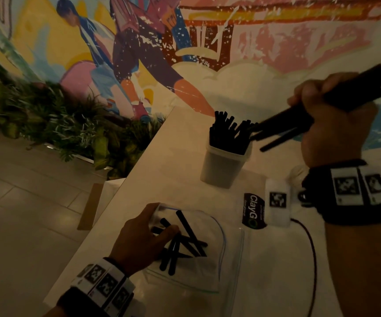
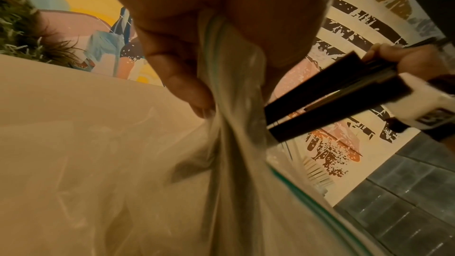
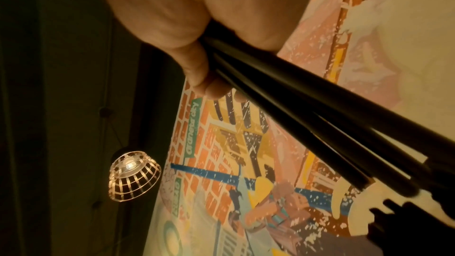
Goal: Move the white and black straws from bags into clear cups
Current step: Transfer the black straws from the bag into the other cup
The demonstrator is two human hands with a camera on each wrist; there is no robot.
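Note:
My right hand (image 1: pixel 317 115) grips a bundle of black straws (image 1: pixel 299 117), tilted with the lower tips at the rim of a clear cup (image 1: pixel 225 165) that holds several upright black straws (image 1: pixel 228 133). The right wrist view shows the same bundle (image 3: pixel 295 108) running from my fingers (image 3: pixel 194 69) toward the cup's straws at the lower right. My left hand (image 1: pixel 148 227) pinches the opening of a clear zip bag (image 1: pixel 207 271) lying on the white table (image 1: pixel 162 175); several black straws (image 1: pixel 182 243) remain inside. In the left wrist view the bag's plastic (image 2: pixel 229 104) hangs from my fingers (image 2: pixel 177 77).
A black-and-white "ClayGo" sachet (image 1: pixel 253 211), a tagged white device (image 1: pixel 277 202) and a black cable (image 1: pixel 313 252) lie right of the bag. The table's left edge drops to a tiled floor (image 1: pixel 24 202). Plants (image 1: pixel 59 124) and a painted mural wall stand behind.

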